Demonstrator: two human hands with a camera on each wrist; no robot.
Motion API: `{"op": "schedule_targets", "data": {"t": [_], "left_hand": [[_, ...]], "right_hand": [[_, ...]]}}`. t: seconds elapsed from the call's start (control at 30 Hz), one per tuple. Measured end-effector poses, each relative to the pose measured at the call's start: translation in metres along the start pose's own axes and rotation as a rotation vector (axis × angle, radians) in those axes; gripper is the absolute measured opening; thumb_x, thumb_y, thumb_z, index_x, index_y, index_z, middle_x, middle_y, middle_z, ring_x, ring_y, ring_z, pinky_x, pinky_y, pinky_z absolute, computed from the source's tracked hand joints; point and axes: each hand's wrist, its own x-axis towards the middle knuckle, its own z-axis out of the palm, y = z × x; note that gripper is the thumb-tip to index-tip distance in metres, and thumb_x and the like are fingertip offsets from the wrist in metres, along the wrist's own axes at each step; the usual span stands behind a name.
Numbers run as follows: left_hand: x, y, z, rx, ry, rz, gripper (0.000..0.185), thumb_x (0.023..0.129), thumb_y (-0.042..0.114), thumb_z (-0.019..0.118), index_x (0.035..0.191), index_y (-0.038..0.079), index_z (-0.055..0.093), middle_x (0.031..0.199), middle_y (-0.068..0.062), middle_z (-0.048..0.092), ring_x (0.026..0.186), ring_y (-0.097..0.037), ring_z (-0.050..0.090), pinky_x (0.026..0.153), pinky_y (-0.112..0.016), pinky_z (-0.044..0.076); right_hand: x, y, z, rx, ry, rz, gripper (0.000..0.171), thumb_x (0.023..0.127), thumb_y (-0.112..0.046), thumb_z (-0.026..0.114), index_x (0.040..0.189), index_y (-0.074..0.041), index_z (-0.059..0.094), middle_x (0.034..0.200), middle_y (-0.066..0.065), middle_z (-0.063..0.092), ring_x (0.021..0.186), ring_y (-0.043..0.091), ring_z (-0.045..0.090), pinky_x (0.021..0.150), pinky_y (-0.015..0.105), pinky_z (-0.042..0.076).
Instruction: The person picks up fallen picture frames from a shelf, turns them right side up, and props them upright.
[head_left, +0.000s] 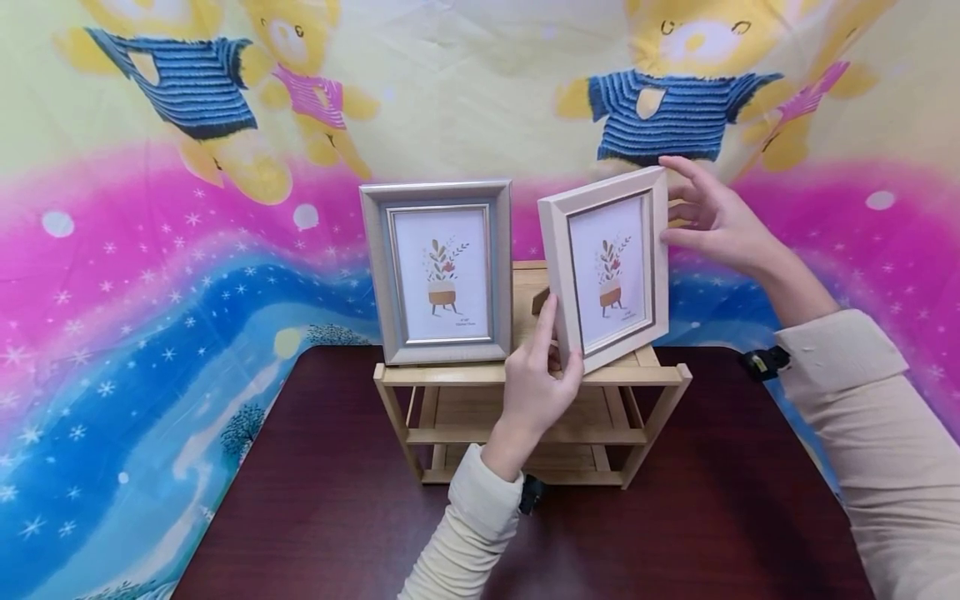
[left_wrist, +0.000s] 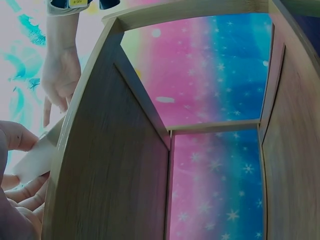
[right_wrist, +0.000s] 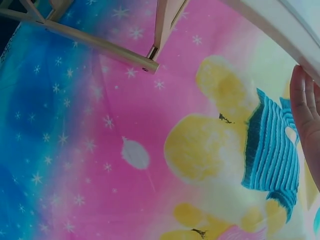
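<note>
Left hand [head_left: 536,379] gripping pink picture frame [head_left: 607,267] at bottom corner, right hand [head_left: 712,221] steadying top edge; rigid, light, likely glass-fronted, best held by edges.

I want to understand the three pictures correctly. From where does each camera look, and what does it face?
Head: looks forward and down at the wooden shelf; both hands and sleeves show.
Left wrist: low beside the shelf; left fingers.
Right wrist: faces the bear-printed cloth; right fingertips.
Shared: the pale pink picture frame.
</note>
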Motion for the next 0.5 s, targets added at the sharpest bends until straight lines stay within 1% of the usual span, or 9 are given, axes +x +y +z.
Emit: {"op": "schedule_targets", "data": {"t": [0.1,0.23,0.3,0.5], "left_hand": [[0.001,0.000,-0.002,0.015,0.008,-0.007,0.065,0.074,0.003,0.065,0.133,-0.006,0.039,0.071,-0.009,0.056,0.056,-0.014,0.054,0.051,-0.012,0.044],[0.001,0.000,-0.004,0.018,0.016,-0.018,0.062,0.075,0.002,0.064,0.132,-0.006,0.041,0.073,-0.010,0.056,0.057,-0.014,0.055,0.052,-0.012,0.045],[0.001,-0.001,-0.005,0.037,0.026,-0.021,0.060,0.076,0.002,0.063,0.131,-0.006,0.043,0.074,-0.010,0.057,0.058,-0.015,0.056,0.052,-0.013,0.045],[0.001,-0.002,-0.006,0.132,0.060,-0.022,0.052,0.077,0.001,0.063,0.127,-0.005,0.049,0.073,-0.010,0.059,0.060,-0.015,0.054,0.051,-0.017,0.045]], "right_hand": [[-0.004,0.002,-0.002,0.001,0.009,-0.016,0.076,0.081,0.015,0.053,0.144,-0.018,0.026,0.110,-0.002,0.054,0.088,0.010,0.059,0.073,0.015,0.049],[-0.008,0.002,-0.003,0.026,0.016,-0.034,0.076,0.080,0.016,0.054,0.143,-0.018,0.028,0.110,-0.001,0.056,0.087,0.010,0.060,0.072,0.016,0.050],[-0.011,0.002,-0.004,0.050,0.021,-0.041,0.076,0.079,0.017,0.054,0.143,-0.017,0.029,0.109,0.000,0.057,0.087,0.010,0.061,0.071,0.017,0.050],[-0.016,0.001,-0.003,0.198,0.029,-0.089,0.075,0.077,0.021,0.054,0.140,-0.014,0.033,0.108,0.005,0.059,0.086,0.014,0.062,0.070,0.019,0.051]]}}
